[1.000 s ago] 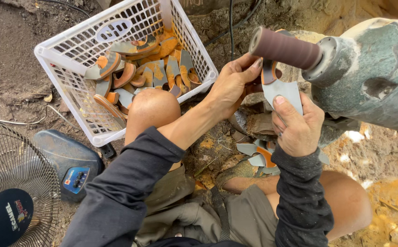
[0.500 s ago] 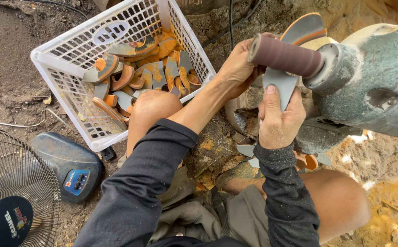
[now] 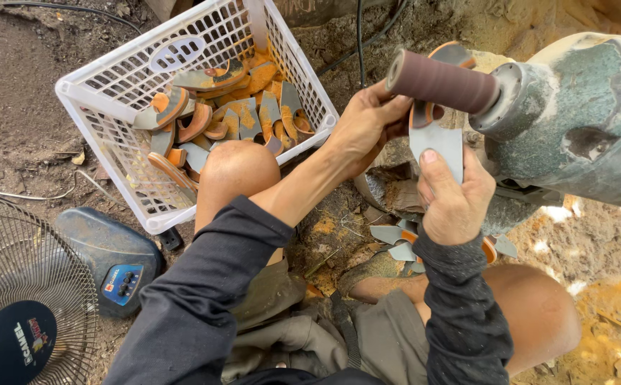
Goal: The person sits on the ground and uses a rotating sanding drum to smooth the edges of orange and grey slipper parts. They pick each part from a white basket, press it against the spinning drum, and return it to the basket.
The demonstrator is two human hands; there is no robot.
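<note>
Currently a grey, curved flat piece point(image 3: 436, 141) is pressed against the brown sanding drum point(image 3: 442, 83) at 1 o'clock. It is gripped by the right hand point(image 3: 453, 203) from below, fingers clenched on it, and steadied by the left hand point(image 3: 364, 128). Sanding seems in progress; turning the edge is judged necessary next. A white basket point(image 3: 110, 96) of similar pieces is seen at 10 o'clock.
</note>
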